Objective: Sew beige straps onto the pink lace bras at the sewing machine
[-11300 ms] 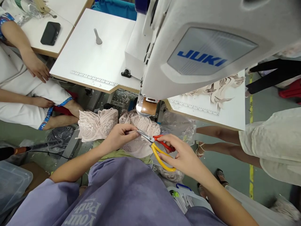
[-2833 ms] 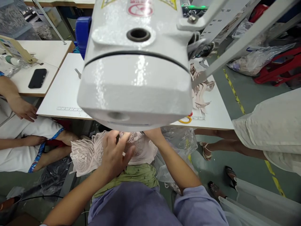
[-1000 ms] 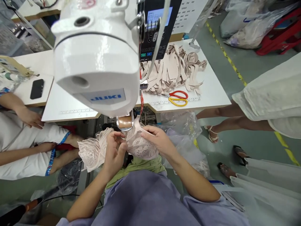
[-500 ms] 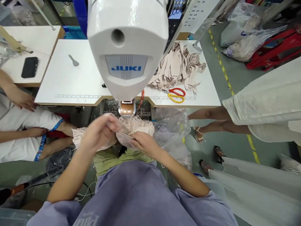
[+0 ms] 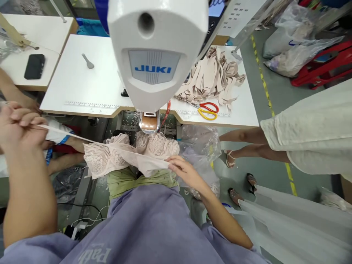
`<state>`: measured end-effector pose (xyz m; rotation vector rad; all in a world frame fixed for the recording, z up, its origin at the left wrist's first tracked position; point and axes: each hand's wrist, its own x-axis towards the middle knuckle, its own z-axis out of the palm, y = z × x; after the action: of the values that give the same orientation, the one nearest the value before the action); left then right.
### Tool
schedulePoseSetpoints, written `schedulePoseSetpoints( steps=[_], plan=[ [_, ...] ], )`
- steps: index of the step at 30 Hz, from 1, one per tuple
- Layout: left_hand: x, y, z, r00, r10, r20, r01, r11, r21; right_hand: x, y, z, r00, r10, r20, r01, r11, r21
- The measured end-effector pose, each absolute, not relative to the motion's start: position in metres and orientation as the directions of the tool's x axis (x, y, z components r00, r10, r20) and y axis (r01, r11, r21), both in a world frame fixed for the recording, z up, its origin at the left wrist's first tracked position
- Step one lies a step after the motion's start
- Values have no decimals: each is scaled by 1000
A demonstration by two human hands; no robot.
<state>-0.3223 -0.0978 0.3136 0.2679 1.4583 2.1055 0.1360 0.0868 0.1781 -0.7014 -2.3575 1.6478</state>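
A pale pink lace bra point(image 5: 110, 159) lies in my lap below the white JUKI sewing machine head point(image 5: 156, 55). My left hand point(image 5: 20, 124) is raised far to the left, its fingers closed on the bra's thin strap point(image 5: 68, 135), which is drawn taut from the cups. My right hand point(image 5: 183, 170) pinches the edge of the bra's band at the right side of the cups. The machine's metal foot point(image 5: 149, 123) sits just above the cups.
Red and yellow scissors point(image 5: 206, 110) lie on the white table point(image 5: 82, 88) beside a pile of beige fabric strips point(image 5: 214, 77). A black phone point(image 5: 34, 66) rests on the left table. One person sits at left, another stands at right point(image 5: 310, 124). Plastic bags point(image 5: 200, 146) hang below.
My left hand has swung out and up to the left, pulling the strap taut away from the cups. My right hand stays at the band edge.
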Motion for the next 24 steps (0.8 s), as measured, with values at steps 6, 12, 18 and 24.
schedulePoseSetpoints(
  steps=[6, 12, 18, 24],
  plan=[
    [-212, -63, 249, -565, 762, -318, -444, 45, 895, 115, 66, 150, -291, 955, 57, 261, 136, -956],
    [-117, -42, 221, -273, 870, -411, -378, 296, 877, 74, 62, 179, -740, 654, -155, 218, 16, -976],
    [-101, -44, 239, -260, 914, -312, 155, 358, 921, 58, 79, 212, -834, 510, -210, 246, 5, -969],
    [-104, -40, 232, -178, 939, -295, 476, 344, 809, 61, 92, 212, -896, 411, -169, 316, 320, -893]
  ],
)
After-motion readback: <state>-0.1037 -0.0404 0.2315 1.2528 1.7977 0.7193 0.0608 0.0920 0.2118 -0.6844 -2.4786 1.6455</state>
